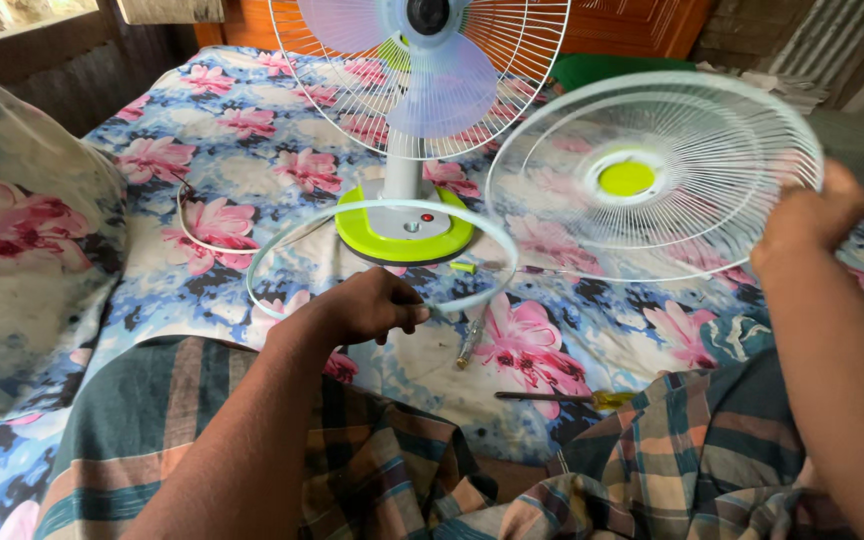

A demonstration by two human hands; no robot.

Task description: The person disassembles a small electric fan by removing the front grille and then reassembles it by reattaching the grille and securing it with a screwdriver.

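Observation:
A white table fan (422, 90) with a lime-green base (407, 240) stands on a bed; its pale blades sit bare in front of the rear grille. My right hand (807, 215) grips the rim of the loose front grille (652, 175), white wire with a lime-green centre, and holds it tilted in the air to the right of the fan. My left hand (367, 305) pinches the near edge of a thin white plastic ring (282, 235) that loops around the fan's base.
The floral bedsheet (252, 170) covers the bed. A screwdriver with a clear handle (467, 345) and one with a yellow handle (592, 398) lie near my checked-cloth lap. A white cord (192, 235) trails left of the base. A floral pillow (22, 250) lies at the left.

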